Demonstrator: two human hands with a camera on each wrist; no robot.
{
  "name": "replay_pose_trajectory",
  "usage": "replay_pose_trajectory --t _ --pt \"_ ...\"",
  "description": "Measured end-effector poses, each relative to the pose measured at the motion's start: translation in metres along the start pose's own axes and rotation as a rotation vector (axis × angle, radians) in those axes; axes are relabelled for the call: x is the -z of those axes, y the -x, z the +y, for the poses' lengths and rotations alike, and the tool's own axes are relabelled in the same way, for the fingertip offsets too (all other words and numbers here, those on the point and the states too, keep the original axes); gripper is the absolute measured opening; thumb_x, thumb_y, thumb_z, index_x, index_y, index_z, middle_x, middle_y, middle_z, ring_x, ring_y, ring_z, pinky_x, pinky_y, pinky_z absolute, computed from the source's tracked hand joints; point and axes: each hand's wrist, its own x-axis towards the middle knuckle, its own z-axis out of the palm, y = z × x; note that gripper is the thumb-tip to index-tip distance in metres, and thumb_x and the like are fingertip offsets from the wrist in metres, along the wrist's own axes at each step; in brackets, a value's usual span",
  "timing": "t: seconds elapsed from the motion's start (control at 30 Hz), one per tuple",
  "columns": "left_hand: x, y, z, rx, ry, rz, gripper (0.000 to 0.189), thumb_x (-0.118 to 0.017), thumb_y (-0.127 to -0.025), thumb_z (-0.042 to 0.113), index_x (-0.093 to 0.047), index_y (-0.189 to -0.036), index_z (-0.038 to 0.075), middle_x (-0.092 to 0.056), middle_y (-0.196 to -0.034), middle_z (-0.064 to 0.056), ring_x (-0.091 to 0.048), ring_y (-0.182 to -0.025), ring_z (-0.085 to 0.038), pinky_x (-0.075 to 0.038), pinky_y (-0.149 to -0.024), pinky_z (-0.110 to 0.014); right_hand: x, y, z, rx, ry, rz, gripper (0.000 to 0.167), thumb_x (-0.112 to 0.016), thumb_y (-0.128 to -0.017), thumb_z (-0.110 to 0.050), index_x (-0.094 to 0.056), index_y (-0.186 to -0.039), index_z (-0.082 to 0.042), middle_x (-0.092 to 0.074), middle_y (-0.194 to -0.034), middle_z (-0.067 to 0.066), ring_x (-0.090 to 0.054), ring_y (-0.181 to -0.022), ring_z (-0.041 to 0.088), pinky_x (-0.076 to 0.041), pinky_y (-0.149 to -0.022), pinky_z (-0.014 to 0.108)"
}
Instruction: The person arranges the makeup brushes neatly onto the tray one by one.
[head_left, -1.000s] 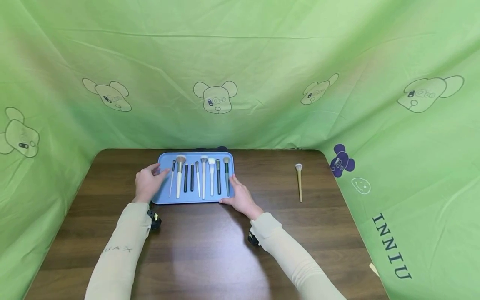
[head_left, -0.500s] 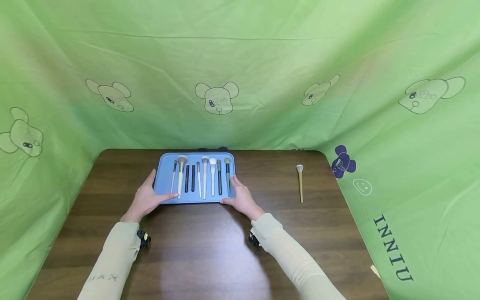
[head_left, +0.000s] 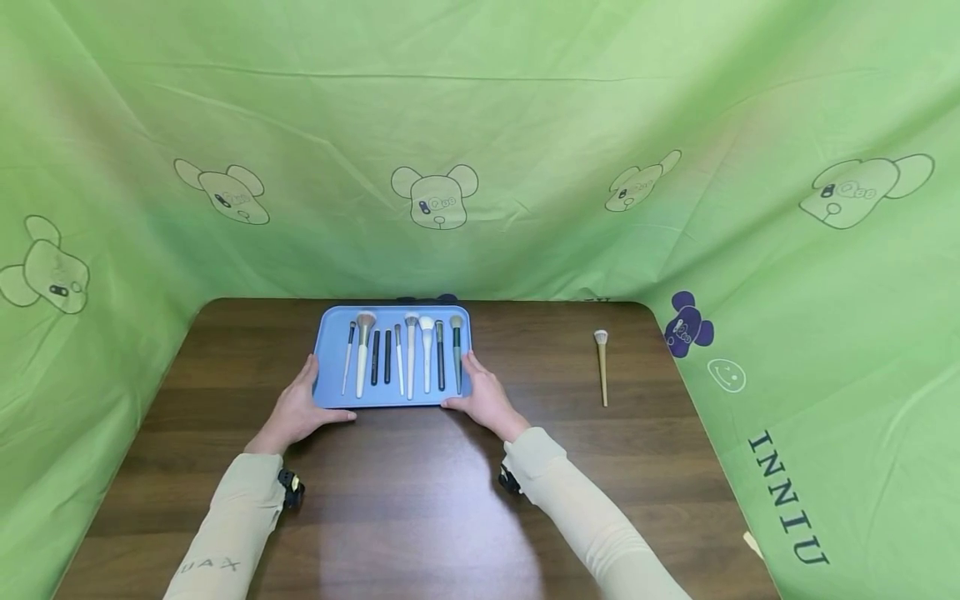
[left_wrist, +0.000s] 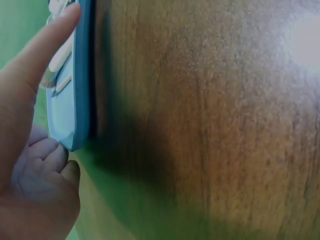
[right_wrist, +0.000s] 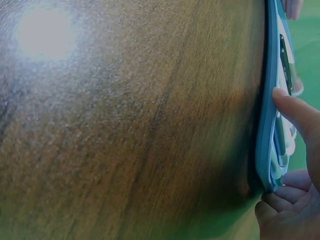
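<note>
A light blue tray (head_left: 330,333) lies at the back of the table with several makeup brushes in a row. Among these are a large white-handled brush (head_left: 362,358), a white brush (head_left: 427,354) and a green-handled brush (head_left: 457,358). My left hand (head_left: 296,408) holds the tray's near left corner, thumb stretched along the front edge. In the left wrist view, its lower fingers bend beside the corner. At the near right corner my right hand (head_left: 486,402) grips the tray, thumb (right_wrist: 295,107) on the front rim and fingers along the right side.
One more makeup brush (head_left: 602,367), with a tan handle, lies alone on the brown wooden table (head_left: 420,500) to the right. Green printed cloth (head_left: 480,108) hangs behind and along both sides.
My left hand has left the space over the tray's left end, beside the outermost brush, and come down to the near left corner. The right hand stays at its corner.
</note>
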Motion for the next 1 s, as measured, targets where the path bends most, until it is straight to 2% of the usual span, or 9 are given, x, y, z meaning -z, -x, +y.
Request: replay_pose_trajectory --t 0.17,0.3,0.43,0.83,1.0 --pt "0.0 0.0 0.001 0.0 -0.002 0.022 0.13 -0.091 -0.075 0.043 -0.007 -0.157 -0.013 -0.006 -0.163 -0.034 -0.015 -0.147 -0.051 -0.025 -0.115 -0.06 0.001 0.001 -0.001 0.014 0.023 -0.015 0.101 -0.086 -0.084 -0.034 -0.028 -0.156 0.007 -0.02 -0.163 0.024 -0.029 -0.147 0.035 -0.027 -0.117 0.038" --pt "0.0 0.0 0.003 0.005 -0.015 0.036 0.124 -0.091 -0.076 0.039 -0.012 -0.155 -0.016 -0.011 -0.161 -0.036 -0.019 -0.146 -0.051 -0.027 -0.114 -0.06 0.006 0.003 0.0 0.048 0.018 -0.028 0.099 -0.085 -0.085 -0.035 -0.03 -0.154 0.01 -0.022 -0.162 0.026 -0.026 -0.148 0.037 -0.026 -0.119 0.042" --pt "0.0 -0.001 0.004 0.006 -0.028 0.037 0.122 -0.09 -0.077 0.038 -0.012 -0.154 -0.016 -0.012 -0.16 -0.037 -0.02 -0.145 -0.052 -0.027 -0.114 -0.06 0.016 0.005 0.006 0.036 -0.003 -0.008 0.095 -0.081 -0.088 -0.038 -0.032 -0.154 0.009 -0.024 -0.163 0.025 -0.023 -0.15 0.037 -0.022 -0.12 0.043" --pt "0.002 -0.003 0.006 0.024 -0.032 0.031 0.121 -0.09 -0.077 0.036 -0.014 -0.154 -0.017 -0.013 -0.16 -0.037 -0.021 -0.145 -0.052 -0.027 -0.114 -0.059 0.053 0.009 0.044 -0.079 -0.039 0.189 0.094 -0.078 -0.091 -0.037 -0.027 -0.157 0.008 -0.029 -0.161 0.025 -0.023 -0.15 0.039 -0.018 -0.121 0.047" --pt "0.001 -0.002 0.007 0.031 -0.03 0.03 0.122 -0.09 -0.077 0.037 -0.013 -0.154 -0.017 -0.013 -0.16 -0.037 -0.02 -0.145 -0.052 -0.026 -0.114 -0.059 0.071 0.012 0.057 -0.107 -0.038 0.257 0.092 -0.078 -0.091 -0.031 -0.026 -0.156 0.009 -0.03 -0.159 0.028 -0.027 -0.147 0.042 -0.021 -0.12 0.05"
